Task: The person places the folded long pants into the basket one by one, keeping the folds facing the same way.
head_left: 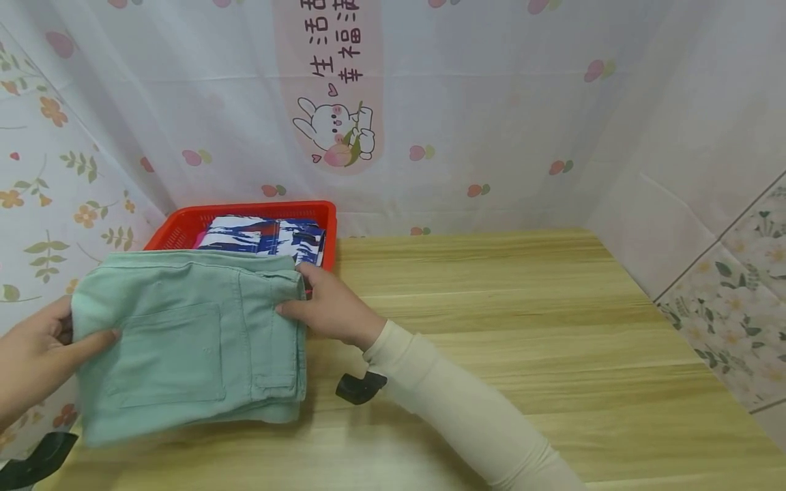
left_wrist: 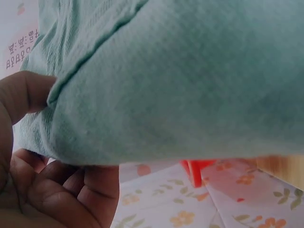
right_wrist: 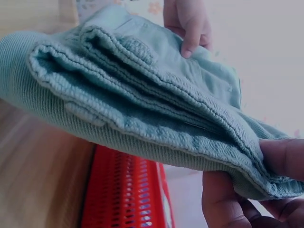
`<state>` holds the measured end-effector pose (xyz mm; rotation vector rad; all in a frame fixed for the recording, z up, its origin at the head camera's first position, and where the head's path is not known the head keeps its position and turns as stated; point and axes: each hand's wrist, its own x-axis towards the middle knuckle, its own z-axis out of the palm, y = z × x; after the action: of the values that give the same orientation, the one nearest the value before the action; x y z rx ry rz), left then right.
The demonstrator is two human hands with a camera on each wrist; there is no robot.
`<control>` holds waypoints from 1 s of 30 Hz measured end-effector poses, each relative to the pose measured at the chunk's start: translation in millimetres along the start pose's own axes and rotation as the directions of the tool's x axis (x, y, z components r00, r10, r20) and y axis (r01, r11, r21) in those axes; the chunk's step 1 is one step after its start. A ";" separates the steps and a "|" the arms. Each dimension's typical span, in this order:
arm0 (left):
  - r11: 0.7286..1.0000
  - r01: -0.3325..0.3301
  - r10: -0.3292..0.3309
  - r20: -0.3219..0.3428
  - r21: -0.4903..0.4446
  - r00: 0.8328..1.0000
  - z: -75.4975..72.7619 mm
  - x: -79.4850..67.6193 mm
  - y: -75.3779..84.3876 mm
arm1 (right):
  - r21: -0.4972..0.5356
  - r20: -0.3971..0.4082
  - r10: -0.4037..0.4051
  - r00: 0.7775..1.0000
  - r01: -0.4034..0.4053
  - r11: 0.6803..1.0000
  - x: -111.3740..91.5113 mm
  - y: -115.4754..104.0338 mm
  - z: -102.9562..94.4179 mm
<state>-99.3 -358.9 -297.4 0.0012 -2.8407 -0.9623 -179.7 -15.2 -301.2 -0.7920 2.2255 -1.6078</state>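
Note:
A folded mint-green garment (head_left: 172,354) with a stitched patch pocket, perhaps trousers, is held up above the front left of the table. My left hand (head_left: 46,351) grips its left edge, thumb on the front face and fingers behind. At the upper right corner my right hand (head_left: 334,303) pinches the layers between thumb and fingers. In the right wrist view the stacked folds of the garment (right_wrist: 142,95) show edge-on. Cloth fills most of the left wrist view, with the left thumb (left_wrist: 28,92) pressed on a seam.
Behind the garment stands a red plastic basket (head_left: 330,232), partly hidden. Blue-and-white patterned folded cloth (head_left: 264,235) lies in it, with a bit of pink beside. The wooden table (head_left: 491,341) extends to the right. Printed curtains (head_left: 491,102) hang at the back and sides.

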 end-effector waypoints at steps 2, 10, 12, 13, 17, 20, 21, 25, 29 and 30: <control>1.000 0.014 -0.014 0.009 -0.005 1.000 -0.9 1.7 6.3 | -0.006 -0.005 -0.001 1.000 0.001 1.000 1.5 -1.9 -3.5; 0.999 0.031 -0.032 0.009 0.023 0.999 -6.4 13.1 22.3 | 0.005 -0.028 -0.014 1.000 0.014 1.000 10.7 -10.1 -18.9; 0.999 0.032 -0.032 0.006 0.036 0.999 -8.8 17.6 25.9 | 0.021 -0.035 -0.021 0.999 0.022 1.000 13.9 -11.7 -23.1; 0.999 0.031 -0.031 0.001 0.039 1.000 -10.0 20.4 27.7 | 0.029 -0.038 -0.028 0.999 0.029 0.999 15.5 -12.6 -25.3; 0.999 0.022 -0.021 -0.032 0.045 0.999 -13.2 32.2 34.2 | 0.082 -0.045 -0.037 0.998 0.041 0.996 22.1 -15.9 -32.9; 0.998 0.025 -0.022 -0.051 0.049 0.998 -15.1 41.4 36.8 | 0.094 -0.051 -0.018 0.999 0.022 0.995 26.1 -18.7 -37.9; 0.998 0.030 -0.027 -0.054 0.051 0.998 -15.4 43.9 38.1 | 0.093 -0.053 -0.011 0.999 0.016 0.996 27.3 -19.7 -39.4; 0.998 0.021 -0.018 -0.052 0.059 0.999 -18.6 52.3 43.8 | 0.076 -0.071 0.005 0.997 0.000 0.997 33.1 -23.2 -45.0; 0.995 0.027 -0.021 -0.064 0.091 0.998 -22.0 62.0 51.3 | 0.075 -0.105 0.009 0.994 -0.001 0.997 39.9 -25.9 -50.6; 0.995 0.026 -0.020 -0.068 0.095 0.997 -22.8 64.4 53.4 | 0.081 -0.112 0.011 0.994 -0.002 0.997 41.7 -26.4 -51.9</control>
<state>-157.6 -333.2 -238.6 0.0750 -2.8273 -0.8133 -233.7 -4.9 -255.3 -0.6878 2.2193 -1.7674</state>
